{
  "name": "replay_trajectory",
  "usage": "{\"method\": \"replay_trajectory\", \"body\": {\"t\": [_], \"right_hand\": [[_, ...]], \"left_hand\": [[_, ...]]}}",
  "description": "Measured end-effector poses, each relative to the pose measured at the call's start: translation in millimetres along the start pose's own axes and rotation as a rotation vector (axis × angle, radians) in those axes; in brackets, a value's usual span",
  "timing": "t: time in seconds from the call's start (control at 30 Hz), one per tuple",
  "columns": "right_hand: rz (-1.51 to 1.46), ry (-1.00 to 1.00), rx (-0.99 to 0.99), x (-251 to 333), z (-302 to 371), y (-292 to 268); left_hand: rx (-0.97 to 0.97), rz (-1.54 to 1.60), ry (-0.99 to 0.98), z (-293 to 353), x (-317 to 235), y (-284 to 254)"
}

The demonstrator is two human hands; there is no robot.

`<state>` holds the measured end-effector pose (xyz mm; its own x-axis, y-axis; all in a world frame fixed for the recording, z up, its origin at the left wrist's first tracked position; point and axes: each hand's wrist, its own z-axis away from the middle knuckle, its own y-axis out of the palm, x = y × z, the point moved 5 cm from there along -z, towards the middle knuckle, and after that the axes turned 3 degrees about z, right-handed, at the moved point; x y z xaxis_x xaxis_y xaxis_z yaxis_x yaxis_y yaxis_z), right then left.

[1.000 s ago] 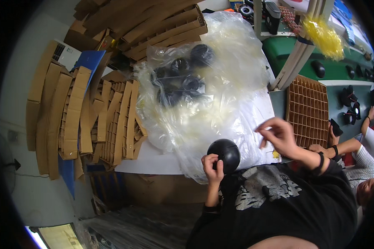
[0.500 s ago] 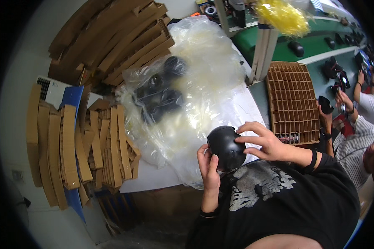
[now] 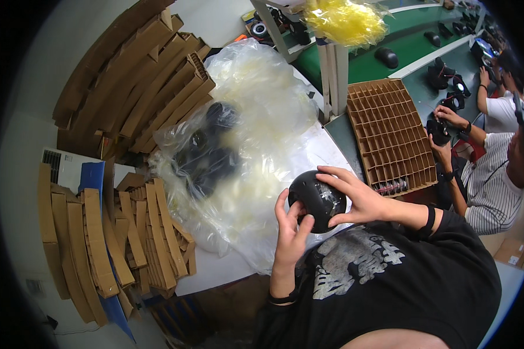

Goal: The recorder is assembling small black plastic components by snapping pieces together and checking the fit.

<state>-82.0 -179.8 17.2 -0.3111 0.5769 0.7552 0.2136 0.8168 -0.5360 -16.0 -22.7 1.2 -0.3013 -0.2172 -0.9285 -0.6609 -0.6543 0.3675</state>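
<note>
A glossy black rounded plastic housing (image 3: 312,192) is held in front of my chest, over the near edge of the white table (image 3: 239,269). My left hand (image 3: 291,235) grips its near left side, with fingers reaching into an opening there. My right hand (image 3: 360,200) is curved round its right side, fingers on top and thumb lower down. Just beyond the hands lies a large clear plastic bag (image 3: 268,87), and several dark rounded pieces (image 3: 215,160) show blurred through its film.
Stacked brown cardboard dividers (image 3: 131,75) rise at the far left, more cardboard (image 3: 99,244) nearer. A partitioned cardboard tray (image 3: 390,134) lies right, by a white post (image 3: 335,81) with yellow film (image 3: 346,23). Co-workers (image 3: 495,186) handle black parts beside a green conveyor (image 3: 413,41).
The black housing has been turned between my hands, so an opening now faces my left fingers. My right hand has shifted to its side. The view has swung right.
</note>
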Motion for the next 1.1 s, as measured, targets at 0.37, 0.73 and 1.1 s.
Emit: {"method": "replay_trajectory", "body": {"t": [0.37,0.73,1.1], "right_hand": [[0.270,-0.247,-0.051,13.2,-5.8,-20.4],[0.134,-0.338,0.127,21.6,-13.9,-5.9],[-0.033,-0.333,0.304,19.4,-10.6,-0.5]], "left_hand": [[0.087,-0.011,-0.159,-14.4,14.8,-7.3],[0.157,-0.006,-0.336,-14.2,17.9,-11.5],[0.193,0.011,-0.396,-10.8,19.1,-17.2]]}}
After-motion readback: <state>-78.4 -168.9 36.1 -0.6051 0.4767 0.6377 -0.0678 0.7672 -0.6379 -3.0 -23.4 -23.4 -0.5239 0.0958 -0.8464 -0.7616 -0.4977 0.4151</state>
